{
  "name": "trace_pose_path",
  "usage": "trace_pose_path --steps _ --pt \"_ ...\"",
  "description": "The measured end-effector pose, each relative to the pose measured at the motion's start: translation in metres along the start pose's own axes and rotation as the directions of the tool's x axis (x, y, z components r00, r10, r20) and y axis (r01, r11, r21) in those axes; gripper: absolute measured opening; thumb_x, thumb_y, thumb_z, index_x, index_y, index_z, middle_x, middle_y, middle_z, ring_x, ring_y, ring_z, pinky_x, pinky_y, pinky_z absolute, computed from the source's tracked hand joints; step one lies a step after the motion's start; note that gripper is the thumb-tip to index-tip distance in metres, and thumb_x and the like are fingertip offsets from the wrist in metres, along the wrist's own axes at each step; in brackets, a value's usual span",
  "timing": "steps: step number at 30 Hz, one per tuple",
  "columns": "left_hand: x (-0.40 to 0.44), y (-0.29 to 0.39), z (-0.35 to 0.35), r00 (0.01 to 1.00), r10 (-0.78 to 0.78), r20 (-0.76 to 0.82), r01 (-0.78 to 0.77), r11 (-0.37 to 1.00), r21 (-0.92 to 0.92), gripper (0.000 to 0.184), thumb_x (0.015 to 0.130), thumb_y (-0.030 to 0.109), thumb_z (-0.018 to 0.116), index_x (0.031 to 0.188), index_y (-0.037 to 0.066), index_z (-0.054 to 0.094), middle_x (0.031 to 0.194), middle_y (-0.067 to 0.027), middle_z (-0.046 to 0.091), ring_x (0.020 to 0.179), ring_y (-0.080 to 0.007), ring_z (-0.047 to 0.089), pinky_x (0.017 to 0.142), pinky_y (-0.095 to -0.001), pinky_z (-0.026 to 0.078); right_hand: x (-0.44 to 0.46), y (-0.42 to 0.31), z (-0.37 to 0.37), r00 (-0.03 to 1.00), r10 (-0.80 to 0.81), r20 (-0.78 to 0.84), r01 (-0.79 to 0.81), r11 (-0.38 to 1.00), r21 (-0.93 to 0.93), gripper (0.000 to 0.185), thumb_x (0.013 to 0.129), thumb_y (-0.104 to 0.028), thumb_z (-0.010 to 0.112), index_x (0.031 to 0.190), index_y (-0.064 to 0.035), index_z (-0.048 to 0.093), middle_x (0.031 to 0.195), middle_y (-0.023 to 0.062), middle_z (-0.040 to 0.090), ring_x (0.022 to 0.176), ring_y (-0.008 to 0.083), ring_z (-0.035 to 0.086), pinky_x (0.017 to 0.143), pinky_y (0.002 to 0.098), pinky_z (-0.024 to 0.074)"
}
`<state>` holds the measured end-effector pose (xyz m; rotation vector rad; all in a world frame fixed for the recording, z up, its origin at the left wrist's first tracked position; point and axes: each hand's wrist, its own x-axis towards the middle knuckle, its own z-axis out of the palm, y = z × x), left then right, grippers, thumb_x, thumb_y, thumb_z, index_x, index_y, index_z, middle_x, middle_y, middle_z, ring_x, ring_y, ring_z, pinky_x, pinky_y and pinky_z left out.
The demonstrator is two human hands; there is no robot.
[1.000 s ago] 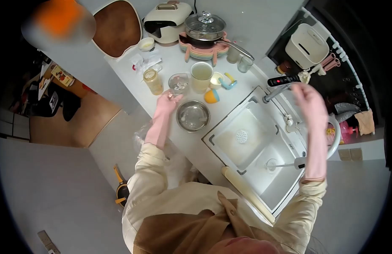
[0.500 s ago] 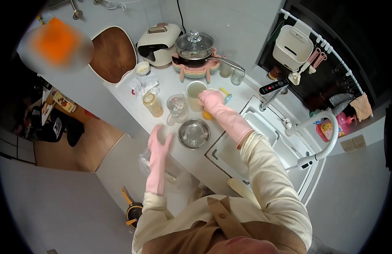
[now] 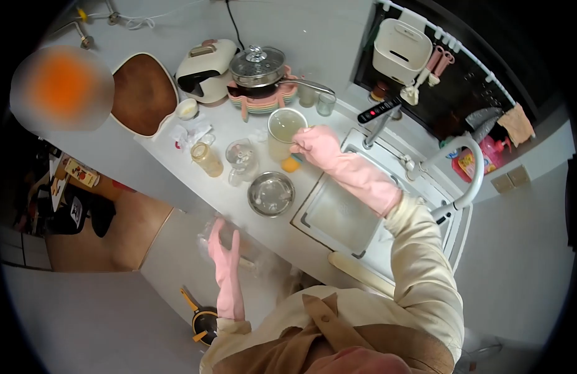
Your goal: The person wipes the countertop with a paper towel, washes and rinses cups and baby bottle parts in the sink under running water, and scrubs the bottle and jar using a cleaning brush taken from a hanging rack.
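My right hand (image 3: pixel 320 148), in a pink rubber glove, is closed at the right side of a clear jug (image 3: pixel 280 138). The jug's rim faces up toward me; its handle, if any, is hidden by the glove. A small orange-yellow object (image 3: pixel 291 164) lies just below the jug. My left hand (image 3: pixel 225 255), also gloved in pink, hangs off the counter's front edge with thumb and fingers apart, holding nothing. On the counter stand a metal bowl (image 3: pixel 271 194), a clear glass mug (image 3: pixel 241 157) and a tilted-looking glass jar (image 3: pixel 207 159) with a yellowish tint.
The white sink (image 3: pixel 338 212) with its curved faucet (image 3: pixel 472 165) lies at right. Behind the jug are a lidded pan (image 3: pixel 257 67) on stacked pink trays, drinking glasses (image 3: pixel 326 103) and a white appliance (image 3: pixel 207 71). A yellow-handled pan (image 3: pixel 204 323) sits low at left.
The whole view has shifted slightly. My left hand has dropped away from the counter edge toward me. The jug has moved a little rightward relative to the bowl and mug, with my right hand at it.
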<state>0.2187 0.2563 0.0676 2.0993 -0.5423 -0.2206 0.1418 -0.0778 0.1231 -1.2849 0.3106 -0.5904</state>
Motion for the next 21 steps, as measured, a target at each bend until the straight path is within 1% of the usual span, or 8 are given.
trace_pose_path --steps 2,5,7,11,14,17,19,21 --pt "-0.003 0.014 0.009 0.998 0.057 0.034 -0.057 0.998 -0.014 0.046 0.077 0.010 0.070 0.120 0.004 0.057 0.128 -0.0159 0.055 0.122 -0.0309 0.050 0.103 -0.0401 0.038 -0.039 -0.035 -0.012 0.984 -0.155 0.090 0.179 0.863 -0.472 0.012 0.076 0.003 0.057 0.065 -0.0005 0.053 0.060 0.0038 0.049 0.055 0.0127 0.049 0.050 0.0293 0.0413" --pt "-0.009 0.041 0.025 0.984 0.140 0.108 -0.130 0.987 -0.096 0.045 0.076 0.007 0.070 0.119 0.001 0.057 0.127 -0.0170 0.055 0.121 -0.0314 0.051 0.103 -0.0397 0.038 -0.111 -0.089 -0.032 0.903 -0.284 0.323 0.406 0.316 -0.858 0.004 0.075 0.001 0.060 0.075 -0.0026 0.059 0.064 0.0055 0.053 0.057 0.0170 0.056 0.051 0.0294 0.0444" --pt "-0.016 0.061 0.039 0.962 0.203 0.182 -0.176 0.972 -0.153 0.044 0.076 0.006 0.070 0.118 -0.001 0.058 0.126 -0.0179 0.056 0.120 -0.0318 0.051 0.103 -0.0393 0.039 -0.163 -0.108 -0.047 0.931 -0.224 0.288 0.342 0.258 -0.904 0.011 0.071 0.003 0.062 0.080 -0.0040 0.062 0.066 0.0072 0.055 0.057 0.0208 0.057 0.051 0.0295 0.0461" --pt "-0.032 0.079 0.076 0.871 0.373 0.321 -0.304 0.921 -0.245 0.042 0.075 0.005 0.071 0.115 -0.001 0.059 0.124 -0.0184 0.058 0.119 -0.0323 0.053 0.102 -0.0387 0.040 -0.273 -0.096 -0.099 0.999 -0.006 -0.043 -0.033 0.551 -0.834 0.020 0.067 0.006 0.064 0.084 -0.0048 0.065 0.069 0.0078 0.057 0.054 0.0248 0.057 0.049 0.0310 0.0471" --pt "-0.049 0.094 0.103 0.790 0.454 0.411 -0.361 0.888 -0.286 0.042 0.075 0.006 0.073 0.114 0.000 0.060 0.124 -0.0171 0.059 0.118 -0.0322 0.054 0.100 -0.0384 0.041 -0.316 -0.075 -0.135 0.758 0.421 -0.499 -0.619 0.706 -0.344 0.018 0.069 0.003 0.065 0.085 -0.0053 0.066 0.068 0.0082 0.058 0.055 0.0257 0.059 0.048 0.0311 0.0464" --pt "-0.069 0.106 0.127 0.732 0.480 0.483 -0.353 0.874 -0.333 0.043 0.075 0.008 0.073 0.115 0.002 0.059 0.122 -0.0158 0.059 0.117 -0.0315 0.054 0.099 -0.0385 0.042 -0.345 -0.046 -0.203 0.931 0.361 -0.052 -0.154 0.259 -0.954 0.015 0.075 -0.012 0.069 0.085 -0.0009 0.066 0.079 0.0101 0.066 0.071 0.0189 0.066 0.063 0.0306 0.0493" --pt "-0.080 0.109 0.143 0.687 0.499 0.528 -0.350 0.864 -0.361 0.044 0.075 0.009 0.073 0.117 0.003 0.058 0.122 -0.0154 0.060 0.117 -0.0311 0.054 0.099 -0.0387 0.042 -0.343 -0.034 -0.228 0.868 0.485 -0.103 -0.136 0.032 -0.990 0.024 0.077 -0.019 0.074 0.091 -0.0016 0.067 0.087 0.0119 0.069 0.082 0.0191 0.068 0.071 0.0335 0.0507" --pt "-0.088 0.110 0.155 0.656 0.502 0.563 -0.350 0.864 -0.363 0.045 0.076 0.009 0.073 0.118 0.004 0.057 0.122 -0.0153 0.060 0.117 -0.0309 0.054 0.099 -0.0388 0.042 -0.341 -0.018 -0.251 0.719 0.628 -0.298 -0.384 0.001 -0.923 0.029 0.075 -0.023 0.076 0.098 -0.0063 0.067 0.095 0.0126 0.068 0.086 0.0185 0.067 0.075 0.0374 0.0505"
